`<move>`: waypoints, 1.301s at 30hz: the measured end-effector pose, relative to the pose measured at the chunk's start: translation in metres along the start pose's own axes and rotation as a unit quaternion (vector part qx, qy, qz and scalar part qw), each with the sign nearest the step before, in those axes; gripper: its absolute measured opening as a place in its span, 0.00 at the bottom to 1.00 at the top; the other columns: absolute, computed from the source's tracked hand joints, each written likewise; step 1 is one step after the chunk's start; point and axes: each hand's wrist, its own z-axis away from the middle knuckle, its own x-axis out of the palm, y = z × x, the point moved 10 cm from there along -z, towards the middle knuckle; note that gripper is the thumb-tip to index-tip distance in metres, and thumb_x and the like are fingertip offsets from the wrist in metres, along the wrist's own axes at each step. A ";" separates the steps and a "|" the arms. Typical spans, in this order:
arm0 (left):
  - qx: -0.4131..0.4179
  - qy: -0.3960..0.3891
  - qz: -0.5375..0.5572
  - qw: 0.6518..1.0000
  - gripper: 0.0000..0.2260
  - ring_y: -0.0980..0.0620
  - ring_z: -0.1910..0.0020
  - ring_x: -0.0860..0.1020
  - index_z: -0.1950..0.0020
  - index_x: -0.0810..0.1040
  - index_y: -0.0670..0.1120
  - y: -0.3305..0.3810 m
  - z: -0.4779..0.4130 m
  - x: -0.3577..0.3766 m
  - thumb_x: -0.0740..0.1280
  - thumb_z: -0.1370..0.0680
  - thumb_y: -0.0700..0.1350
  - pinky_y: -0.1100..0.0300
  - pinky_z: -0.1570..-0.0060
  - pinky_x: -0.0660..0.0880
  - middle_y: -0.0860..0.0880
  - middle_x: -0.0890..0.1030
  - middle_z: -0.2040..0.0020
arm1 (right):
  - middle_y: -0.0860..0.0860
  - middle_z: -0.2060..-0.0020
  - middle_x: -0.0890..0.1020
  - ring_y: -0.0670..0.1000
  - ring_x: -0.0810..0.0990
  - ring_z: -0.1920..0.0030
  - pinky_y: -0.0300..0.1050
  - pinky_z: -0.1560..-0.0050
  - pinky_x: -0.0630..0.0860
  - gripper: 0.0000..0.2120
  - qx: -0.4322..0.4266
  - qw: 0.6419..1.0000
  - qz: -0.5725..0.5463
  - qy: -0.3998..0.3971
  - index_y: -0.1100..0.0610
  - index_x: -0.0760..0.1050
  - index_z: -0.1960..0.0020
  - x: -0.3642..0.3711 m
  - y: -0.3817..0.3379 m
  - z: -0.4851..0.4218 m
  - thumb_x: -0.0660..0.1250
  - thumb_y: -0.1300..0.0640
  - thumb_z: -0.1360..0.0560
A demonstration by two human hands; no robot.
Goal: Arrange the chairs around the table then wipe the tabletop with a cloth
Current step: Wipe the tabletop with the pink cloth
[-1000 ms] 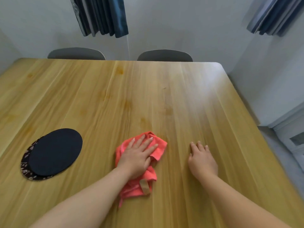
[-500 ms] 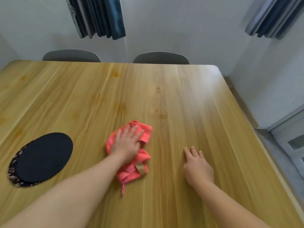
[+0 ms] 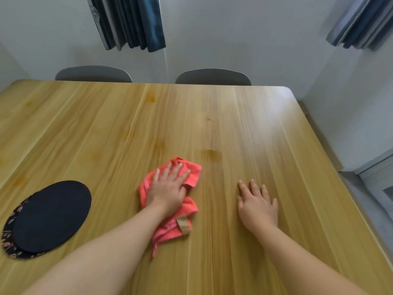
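Note:
A crumpled coral-red cloth (image 3: 173, 226) with a tan tag lies on the wooden tabletop (image 3: 234, 128), near its middle front. My left hand (image 3: 168, 188) presses flat on the cloth with its fingers straight and spread. My right hand (image 3: 256, 202) rests flat on the bare wood to the right of the cloth, apart from it. Two grey chair backs, a left chair (image 3: 93, 73) and a right chair (image 3: 213, 76), show just behind the table's far edge.
Two stacked dark oval mats (image 3: 50, 217) lie on the table at the front left. White walls stand close behind and to the right, with dark curtains (image 3: 127, 22) hanging above. The table's right edge borders a narrow strip of grey floor (image 3: 370, 201).
My left hand has slid the cloth across the table, first away from me and left, then slightly back right. My right hand has stayed flat on the wood.

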 end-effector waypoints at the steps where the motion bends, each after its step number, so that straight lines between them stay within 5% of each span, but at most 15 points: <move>1: -0.038 0.003 0.008 0.999 0.24 0.50 0.23 0.42 0.23 0.48 0.57 -0.010 -0.011 -0.004 0.46 0.19 0.55 0.48 0.26 0.40 0.53 0.45 0.21 | 0.46 0.23 0.46 0.54 0.44 0.23 0.59 0.26 0.49 0.24 -0.003 1.000 0.001 -0.002 0.41 0.46 0.23 -0.002 -0.001 -0.001 0.45 0.46 0.18; 5: -0.123 0.028 0.038 0.991 0.24 0.47 0.23 0.42 0.23 0.47 0.56 -0.004 -0.028 -0.014 0.47 0.19 0.55 0.46 0.26 0.40 0.52 0.45 0.21 | 0.48 0.23 0.53 0.58 0.51 0.24 0.56 0.29 0.60 0.20 0.011 1.000 -0.025 -0.008 0.43 0.58 0.26 -0.013 -0.005 -0.010 0.46 0.48 0.18; 8: 0.082 0.032 0.012 0.996 0.24 0.47 0.23 0.46 0.23 0.51 0.58 0.058 -0.001 -0.003 0.47 0.20 0.55 0.47 0.27 0.38 0.53 0.49 0.22 | 0.49 0.23 0.56 0.59 0.54 0.24 0.54 0.32 0.65 0.19 0.011 1.000 -0.014 -0.003 0.44 0.62 0.29 -0.015 -0.009 -0.011 0.46 0.50 0.18; 10: 0.232 0.040 -0.018 0.972 0.23 0.46 0.27 0.64 0.29 0.67 0.58 0.074 0.018 -0.003 0.51 0.23 0.55 0.49 0.29 0.49 0.52 0.66 0.27 | 0.49 0.24 0.57 0.59 0.56 0.25 0.52 0.34 0.67 0.19 0.007 1.000 -0.004 0.003 0.44 0.63 0.29 -0.020 -0.010 -0.013 0.47 0.51 0.19; 12: 0.289 0.047 -0.071 0.954 0.22 0.45 0.32 0.71 0.33 0.74 0.57 0.062 0.005 -0.002 0.54 0.25 0.54 0.49 0.34 0.57 0.52 0.74 0.32 | 0.49 0.24 0.59 0.59 0.59 0.26 0.51 0.37 0.69 0.20 -0.001 1.000 0.008 0.008 0.44 0.63 0.28 -0.026 -0.012 -0.015 0.48 0.52 0.19; 14: 0.224 0.015 -0.065 0.972 0.24 0.46 0.27 0.65 0.29 0.68 0.56 0.042 -0.022 -0.005 0.49 0.24 0.55 0.51 0.31 0.51 0.51 0.67 0.27 | 0.50 0.26 0.64 0.59 0.66 0.29 0.49 0.41 0.72 0.20 -0.007 1.000 0.026 0.012 0.45 0.67 0.30 -0.030 -0.013 -0.017 0.48 0.53 0.19; 18: -0.081 0.054 0.039 0.995 0.23 0.50 0.23 0.44 0.23 0.51 0.56 0.007 -0.058 -0.020 0.48 0.19 0.53 0.48 0.26 0.41 0.53 0.48 0.21 | 0.51 0.48 0.82 0.55 0.80 0.50 0.43 0.58 0.73 0.15 -0.011 0.995 0.053 0.084 0.54 0.76 0.44 -0.052 -0.006 -0.024 0.52 0.57 0.21; 20: -0.122 0.053 0.064 0.989 0.24 0.48 0.23 0.43 0.23 0.50 0.56 0.007 -0.064 -0.021 0.47 0.19 0.53 0.46 0.26 0.40 0.52 0.47 0.21 | 0.52 0.41 0.79 0.55 0.78 0.44 0.44 0.52 0.72 0.17 0.008 0.994 0.037 0.098 0.53 0.72 0.36 -0.061 0.006 -0.033 0.52 0.56 0.21; 24: -0.124 0.025 0.057 0.990 0.24 0.46 0.23 0.41 0.23 0.48 0.56 0.013 -0.100 -0.026 0.46 0.19 0.55 0.43 0.26 0.40 0.51 0.46 0.21 | 0.48 0.24 0.57 0.52 0.57 0.25 0.49 0.35 0.67 0.24 0.029 0.999 -0.007 0.016 0.52 0.58 0.25 -0.047 0.021 -0.044 0.49 0.58 0.20; 27: -0.044 0.015 0.033 0.998 0.23 0.46 0.23 0.41 0.23 0.47 0.58 0.063 -0.110 -0.027 0.46 0.18 0.55 0.42 0.27 0.40 0.51 0.45 0.21 | 0.48 0.25 0.60 0.54 0.63 0.27 0.48 0.39 0.70 0.23 0.040 0.999 -0.005 0.000 0.51 0.63 0.27 -0.051 0.025 -0.052 0.49 0.60 0.21; 31: 0.212 0.010 -0.003 0.977 0.23 0.47 0.23 0.42 0.23 0.52 0.58 0.164 -0.058 -0.006 0.46 0.19 0.57 0.45 0.28 0.36 0.52 0.49 0.21 | 0.54 0.36 0.76 0.57 0.75 0.38 0.45 0.46 0.72 0.19 0.060 0.998 -0.009 0.006 0.51 0.73 0.34 -0.057 0.029 -0.058 0.53 0.58 0.22; 34: 0.332 -0.011 -0.051 0.942 0.26 0.50 0.23 0.44 0.24 0.55 0.59 0.160 -0.027 0.002 0.40 0.22 0.57 0.49 0.28 0.35 0.53 0.52 0.22 | 0.50 0.27 0.65 0.55 0.68 0.31 0.46 0.39 0.69 0.21 0.040 0.999 -0.007 -0.002 0.50 0.69 0.31 -0.052 0.026 -0.056 0.52 0.59 0.21; 36: 0.274 -0.004 -0.055 0.960 0.24 0.52 0.23 0.43 0.24 0.52 0.59 0.115 -0.051 -0.006 0.42 0.21 0.56 0.51 0.27 0.36 0.55 0.49 0.22 | 0.47 0.24 0.57 0.52 0.58 0.25 0.47 0.33 0.64 0.25 0.030 0.999 -0.007 -0.007 0.51 0.60 0.25 -0.048 0.027 -0.054 0.50 0.61 0.21; 39: -0.004 0.008 0.005 1.000 0.23 0.51 0.23 0.43 0.23 0.49 0.57 0.013 -0.089 -0.022 0.47 0.18 0.53 0.48 0.26 0.40 0.53 0.46 0.21 | 0.46 0.23 0.53 0.50 0.52 0.23 0.48 0.31 0.63 0.27 0.031 0.999 -0.016 -0.005 0.50 0.54 0.23 -0.040 0.028 -0.051 0.48 0.63 0.21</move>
